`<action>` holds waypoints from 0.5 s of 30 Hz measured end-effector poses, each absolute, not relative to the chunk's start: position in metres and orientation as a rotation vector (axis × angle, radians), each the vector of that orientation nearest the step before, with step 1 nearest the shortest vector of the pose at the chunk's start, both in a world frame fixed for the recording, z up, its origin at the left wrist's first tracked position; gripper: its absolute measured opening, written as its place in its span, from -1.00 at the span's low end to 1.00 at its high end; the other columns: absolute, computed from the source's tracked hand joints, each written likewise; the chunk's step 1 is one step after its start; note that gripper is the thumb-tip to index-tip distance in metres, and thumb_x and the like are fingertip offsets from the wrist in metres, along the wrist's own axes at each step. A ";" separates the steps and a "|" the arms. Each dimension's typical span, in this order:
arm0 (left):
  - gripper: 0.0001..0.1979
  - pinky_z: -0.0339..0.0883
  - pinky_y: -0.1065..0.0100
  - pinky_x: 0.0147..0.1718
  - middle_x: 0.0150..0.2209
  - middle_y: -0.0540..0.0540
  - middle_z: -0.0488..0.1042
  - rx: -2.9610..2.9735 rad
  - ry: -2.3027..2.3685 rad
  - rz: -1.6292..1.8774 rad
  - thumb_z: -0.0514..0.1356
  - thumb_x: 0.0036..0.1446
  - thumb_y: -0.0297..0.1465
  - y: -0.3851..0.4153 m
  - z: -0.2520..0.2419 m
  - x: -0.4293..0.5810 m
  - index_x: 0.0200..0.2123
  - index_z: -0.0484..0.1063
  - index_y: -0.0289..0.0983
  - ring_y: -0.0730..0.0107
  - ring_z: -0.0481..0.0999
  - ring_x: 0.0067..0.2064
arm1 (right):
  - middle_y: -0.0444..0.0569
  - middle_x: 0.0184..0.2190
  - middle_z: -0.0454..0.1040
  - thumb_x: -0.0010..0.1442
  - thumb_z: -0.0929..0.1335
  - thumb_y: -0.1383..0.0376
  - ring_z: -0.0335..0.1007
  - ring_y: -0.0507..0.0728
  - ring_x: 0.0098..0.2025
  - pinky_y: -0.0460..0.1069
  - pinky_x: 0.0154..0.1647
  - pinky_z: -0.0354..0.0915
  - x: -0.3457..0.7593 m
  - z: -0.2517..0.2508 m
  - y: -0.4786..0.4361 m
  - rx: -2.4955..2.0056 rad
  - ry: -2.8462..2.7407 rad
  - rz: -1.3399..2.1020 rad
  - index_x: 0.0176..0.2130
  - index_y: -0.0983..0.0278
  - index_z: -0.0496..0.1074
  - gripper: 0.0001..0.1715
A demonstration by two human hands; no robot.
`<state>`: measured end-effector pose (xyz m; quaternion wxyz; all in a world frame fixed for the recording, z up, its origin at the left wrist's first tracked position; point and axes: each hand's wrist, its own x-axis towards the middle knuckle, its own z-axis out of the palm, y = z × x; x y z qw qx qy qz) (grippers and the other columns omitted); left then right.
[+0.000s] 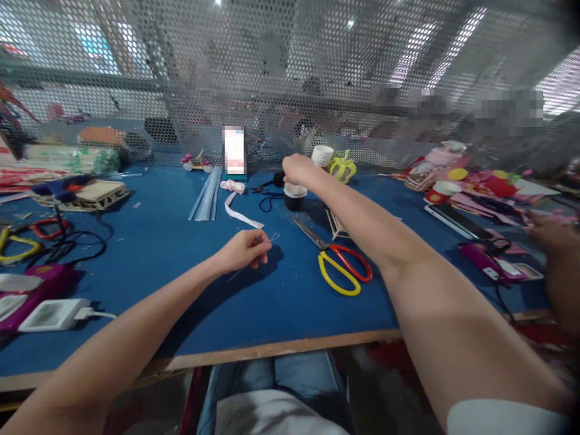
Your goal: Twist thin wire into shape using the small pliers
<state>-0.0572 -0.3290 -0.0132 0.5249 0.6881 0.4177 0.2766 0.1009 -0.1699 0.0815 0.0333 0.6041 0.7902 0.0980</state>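
Note:
My left hand (252, 249) is above the blue tabletop with its fingertips pinched on a thin clear thread (275, 236), which loops out past the fingers. Farther back, my right hand (297, 170) reaches over a black cup (295, 198) with a pale inside. Its fingers curl down and away from me, so what they hold, if anything, is hidden. Scissors (322, 243) with one red and one yellow handle lie between my arms, blades partly spread. Beyond my left hand a white ribbon (242, 215) trails from a small pink-and-white bundle (232, 186).
Clear strips (206, 196) lie left of the ribbon, and a lit phone (234, 151) stands against the mesh partition. White cups (322, 154) and a yellow-green ornament (342, 167) are behind my right forearm. Purple power strips (492, 263) with cords sit on both sides. Another person's hand (555, 232) is far right.

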 end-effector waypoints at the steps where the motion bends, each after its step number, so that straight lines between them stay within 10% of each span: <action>1: -0.76 0.19 0.51 -0.65 -0.60 0.02 0.41 1.635 1.000 0.665 0.11 0.09 -0.23 -0.329 -0.014 -0.057 -0.44 0.24 -0.30 0.60 0.31 -0.66 | 0.34 -0.05 0.38 0.08 0.34 0.41 0.32 0.34 0.00 0.11 -0.08 0.28 0.093 0.081 -0.169 1.843 2.462 0.310 -0.03 0.51 0.39 -0.57; 15: -0.81 0.16 0.52 -0.67 -0.62 0.05 0.39 1.520 1.003 0.678 0.11 0.09 -0.30 -0.319 -0.024 -0.060 -0.44 0.22 -0.30 0.61 0.29 -0.69 | 0.06 -0.05 0.33 0.20 0.28 0.22 0.34 0.13 -0.09 0.12 -0.12 0.32 0.026 0.003 -0.130 1.840 2.355 0.141 -0.02 0.35 0.29 -0.62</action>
